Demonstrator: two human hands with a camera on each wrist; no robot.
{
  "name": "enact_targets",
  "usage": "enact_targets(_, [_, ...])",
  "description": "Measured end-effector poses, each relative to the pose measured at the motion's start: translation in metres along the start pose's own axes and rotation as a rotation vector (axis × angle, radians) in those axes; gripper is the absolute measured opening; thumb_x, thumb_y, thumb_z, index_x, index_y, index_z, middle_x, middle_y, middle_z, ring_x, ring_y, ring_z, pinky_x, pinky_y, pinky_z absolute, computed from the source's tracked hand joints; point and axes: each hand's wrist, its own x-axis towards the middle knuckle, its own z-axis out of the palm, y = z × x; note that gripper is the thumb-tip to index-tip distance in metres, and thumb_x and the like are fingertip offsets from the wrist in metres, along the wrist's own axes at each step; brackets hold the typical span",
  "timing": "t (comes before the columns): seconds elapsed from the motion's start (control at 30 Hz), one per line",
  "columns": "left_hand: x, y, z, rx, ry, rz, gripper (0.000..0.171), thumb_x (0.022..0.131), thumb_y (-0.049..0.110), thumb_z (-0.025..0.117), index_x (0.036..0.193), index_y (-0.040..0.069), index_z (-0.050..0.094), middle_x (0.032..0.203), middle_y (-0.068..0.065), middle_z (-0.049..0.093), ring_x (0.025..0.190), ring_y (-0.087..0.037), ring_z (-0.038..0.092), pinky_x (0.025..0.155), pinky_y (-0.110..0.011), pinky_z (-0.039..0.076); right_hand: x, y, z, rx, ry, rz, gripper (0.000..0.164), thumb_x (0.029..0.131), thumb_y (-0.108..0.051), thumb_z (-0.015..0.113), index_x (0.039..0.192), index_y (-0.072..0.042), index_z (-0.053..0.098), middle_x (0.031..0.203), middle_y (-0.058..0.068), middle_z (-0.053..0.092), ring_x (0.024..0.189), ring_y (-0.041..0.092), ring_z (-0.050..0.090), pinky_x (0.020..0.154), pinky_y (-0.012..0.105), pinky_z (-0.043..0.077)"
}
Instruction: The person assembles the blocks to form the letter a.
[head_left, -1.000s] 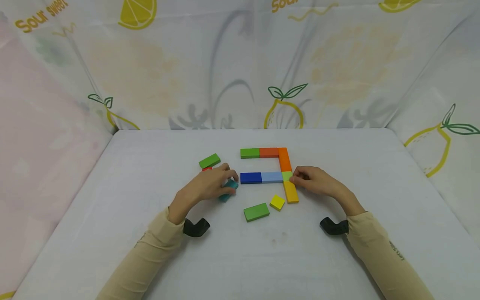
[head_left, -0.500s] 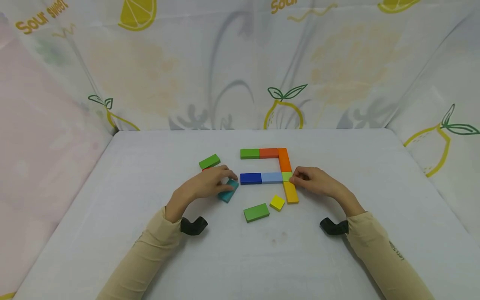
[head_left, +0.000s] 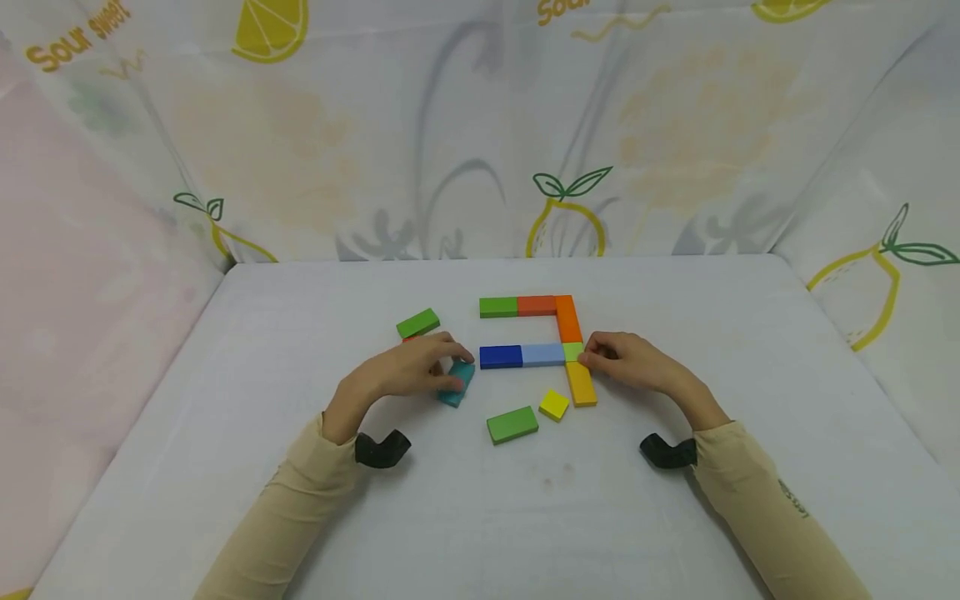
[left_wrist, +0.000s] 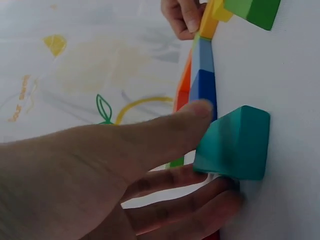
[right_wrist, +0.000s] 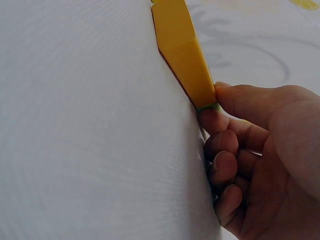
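My left hand (head_left: 408,367) holds a teal block (head_left: 459,385) near the table surface, left of the dark blue block (head_left: 501,357). In the left wrist view the thumb lies along one side of the teal block (left_wrist: 232,142), with fingers at its other side. My right hand (head_left: 630,360) has its fingers curled and touches the row where the light green block (head_left: 572,352) meets the amber block (head_left: 581,385). The right wrist view shows the thumb tip against the amber block's (right_wrist: 182,60) edge. No grip around that block is plain.
A green block (head_left: 498,307), a red-orange block (head_left: 536,306), an orange block (head_left: 568,318) and a light blue block (head_left: 542,356) complete the joined shape. Loose nearby are a green block (head_left: 512,425), a yellow block (head_left: 553,405) and another green block (head_left: 418,323). A red block is mostly hidden.
The teal block has turned so its long side points more nearly away from me. My left wrist and forearm have shifted slightly left. The right hand has stayed still.
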Motion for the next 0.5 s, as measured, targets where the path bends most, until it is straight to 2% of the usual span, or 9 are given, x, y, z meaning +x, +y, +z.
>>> enact_targets(0.1, [-0.0039, 0.0004, -0.002, -0.047, -0.086, 0.01, 0.054, 0.084, 0.026, 0.072, 0.133, 0.015, 0.054, 0.125, -0.004, 0.05, 0.089, -0.009, 0.06, 0.081, -0.024, 0.049, 0.0, -0.001, 0.0001, 0.0, -0.003, -0.002, 0.025, 0.096, -0.034, 0.054, 0.095, -0.01, 0.06, 0.081, 0.001, 0.055, 0.076, 0.016, 0.047, 0.067, 0.028, 0.038])
enact_targets(0.2, [-0.0059, 0.0008, -0.0027, -0.061, -0.13, 0.013, 0.062, 0.082, 0.022, 0.074, 0.138, 0.015, 0.05, 0.131, -0.006, 0.046, 0.093, -0.011, 0.06, 0.084, -0.025, 0.049, -0.0001, -0.0018, -0.0003, 0.001, -0.006, 0.001, 0.025, 0.096, -0.035, 0.054, 0.096, -0.01, 0.059, 0.082, 0.001, 0.055, 0.077, 0.016, 0.048, 0.068, 0.028, 0.038])
enact_targets(0.33, [-0.0057, 0.0008, -0.0027, -0.054, -0.126, 0.013, 0.063, 0.081, 0.018, 0.075, 0.138, 0.013, 0.049, 0.129, -0.007, 0.047, 0.093, -0.012, 0.06, 0.083, -0.024, 0.049, -0.0007, -0.0012, 0.0001, 0.0, -0.009, 0.001, 0.026, 0.096, -0.035, 0.054, 0.096, -0.01, 0.06, 0.083, 0.001, 0.056, 0.078, 0.016, 0.048, 0.069, 0.029, 0.039])
enact_targets(0.5, [-0.0041, 0.0029, -0.0015, -0.016, -0.082, -0.008, 0.061, 0.079, 0.022, 0.077, 0.133, 0.011, 0.053, 0.119, -0.005, 0.051, 0.086, -0.009, 0.06, 0.079, -0.022, 0.049, -0.0005, 0.0001, 0.0008, 0.003, -0.007, -0.006, 0.025, 0.096, -0.035, 0.054, 0.096, -0.01, 0.06, 0.083, 0.001, 0.056, 0.078, 0.016, 0.048, 0.068, 0.028, 0.039])
